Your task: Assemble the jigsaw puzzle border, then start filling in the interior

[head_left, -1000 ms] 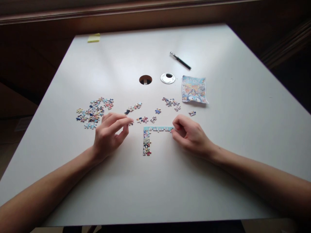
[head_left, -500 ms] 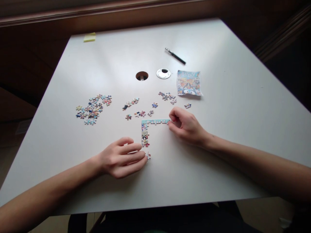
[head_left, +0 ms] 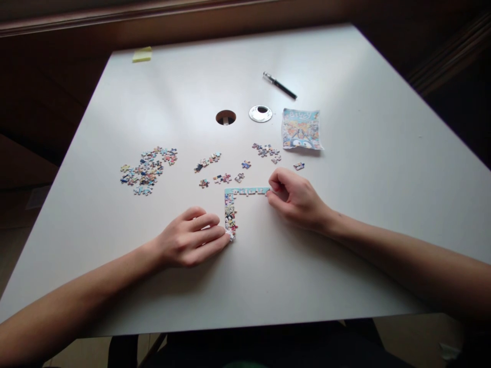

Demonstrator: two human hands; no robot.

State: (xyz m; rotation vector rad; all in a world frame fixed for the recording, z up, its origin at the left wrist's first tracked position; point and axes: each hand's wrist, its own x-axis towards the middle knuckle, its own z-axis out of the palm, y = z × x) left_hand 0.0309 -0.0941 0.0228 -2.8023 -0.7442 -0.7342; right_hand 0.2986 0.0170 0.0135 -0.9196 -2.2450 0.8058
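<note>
Joined jigsaw pieces form an L-shaped puzzle edge (head_left: 230,207), with a light-blue strip along the top and a colourful column down the left. At the column's lower end, my left hand (head_left: 194,237) has its fingertips on a pale puzzle piece (head_left: 231,235), partly covered by the fingers. That piece touches or nearly touches the column; I cannot tell whether it interlocks. My right hand (head_left: 293,197) is curled, thumb and index finger closed at the right end of the top strip, which the fingers partly hide.
Loose puzzle pieces lie in a large pile (head_left: 143,171) at left, and in small groups (head_left: 265,150) beyond the edge. Farther back are a picture sheet (head_left: 302,130), a black pen (head_left: 280,85), a round metal cover (head_left: 261,114) and a table hole (head_left: 225,117). A yellow note (head_left: 141,54) lies far left.
My left hand has moved up with the pale piece, closing the gap below the column. My right hand stays at the strip's end. The view has shifted slightly.
</note>
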